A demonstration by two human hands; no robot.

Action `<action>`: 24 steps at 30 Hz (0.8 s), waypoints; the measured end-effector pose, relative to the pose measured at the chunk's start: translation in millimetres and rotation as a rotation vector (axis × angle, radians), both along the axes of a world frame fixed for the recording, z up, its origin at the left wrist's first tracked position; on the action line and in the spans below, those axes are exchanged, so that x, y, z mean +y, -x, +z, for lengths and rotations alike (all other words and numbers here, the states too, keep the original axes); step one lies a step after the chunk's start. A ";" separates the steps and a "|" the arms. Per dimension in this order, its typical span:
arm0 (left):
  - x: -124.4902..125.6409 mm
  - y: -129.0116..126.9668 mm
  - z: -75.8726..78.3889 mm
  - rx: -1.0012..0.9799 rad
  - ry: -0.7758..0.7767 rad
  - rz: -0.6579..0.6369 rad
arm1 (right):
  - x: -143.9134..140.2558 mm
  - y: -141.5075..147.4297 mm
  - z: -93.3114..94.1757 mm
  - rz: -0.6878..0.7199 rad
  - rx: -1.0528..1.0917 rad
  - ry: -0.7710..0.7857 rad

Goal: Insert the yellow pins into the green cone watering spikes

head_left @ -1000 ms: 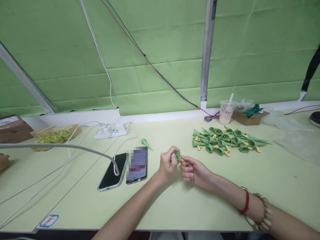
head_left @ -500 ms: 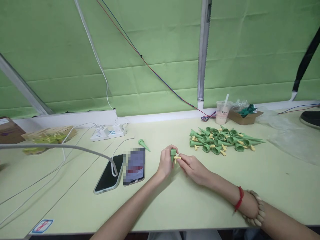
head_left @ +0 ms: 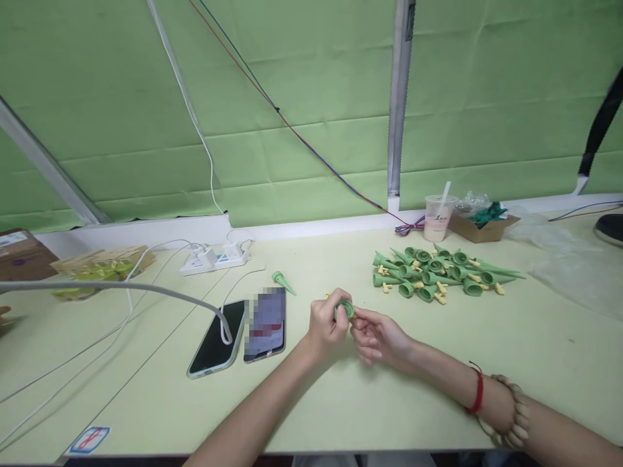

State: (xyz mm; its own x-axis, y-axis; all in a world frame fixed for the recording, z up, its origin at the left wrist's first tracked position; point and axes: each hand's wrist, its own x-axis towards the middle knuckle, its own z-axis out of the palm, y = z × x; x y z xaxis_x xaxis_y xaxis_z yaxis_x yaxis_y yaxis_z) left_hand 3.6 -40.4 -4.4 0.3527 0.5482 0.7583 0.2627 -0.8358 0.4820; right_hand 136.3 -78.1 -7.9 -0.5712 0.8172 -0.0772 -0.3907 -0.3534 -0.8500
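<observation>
The left hand [head_left: 327, 322] is closed around a small green plastic cone-shaped part [head_left: 346, 307], held just above the pale green surface [head_left: 341, 402] with its round open end now turned towards the camera, where half a second ago it showed side-on. The right hand [head_left: 377, 335] pinches at the part's rim; the yellow peg visible earlier is now largely hidden, which suggests it is seated. A heap of matching green cones with yellow pegs [head_left: 440, 274] lies well apart to the right.
</observation>
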 end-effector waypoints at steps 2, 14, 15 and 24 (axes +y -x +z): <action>1.5 1.3 0.5 0.040 -0.087 -0.016 | 0.7 0.0 0.6 0.014 -0.019 0.048; -5.6 -10.9 5.8 -0.173 0.537 0.011 | 4.6 -2.4 -3.2 -0.333 -0.464 -0.573; -5.8 -11.8 6.0 -0.189 0.564 0.008 | 4.7 -2.1 -3.7 -0.308 -0.446 -0.558; -8.2 -11.1 2.1 -0.176 0.468 0.051 | 4.7 3.5 -4.0 -0.236 -0.315 -0.451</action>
State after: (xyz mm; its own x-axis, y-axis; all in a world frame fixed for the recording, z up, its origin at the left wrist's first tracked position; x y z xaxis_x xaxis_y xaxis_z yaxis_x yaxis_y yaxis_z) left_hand 14.6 -48.5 -2.3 0.2056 0.8570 0.4726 0.1784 -0.5077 0.8429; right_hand 132.9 -73.3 -11.9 -0.3759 0.9108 0.1704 -0.1190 0.1349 -0.9837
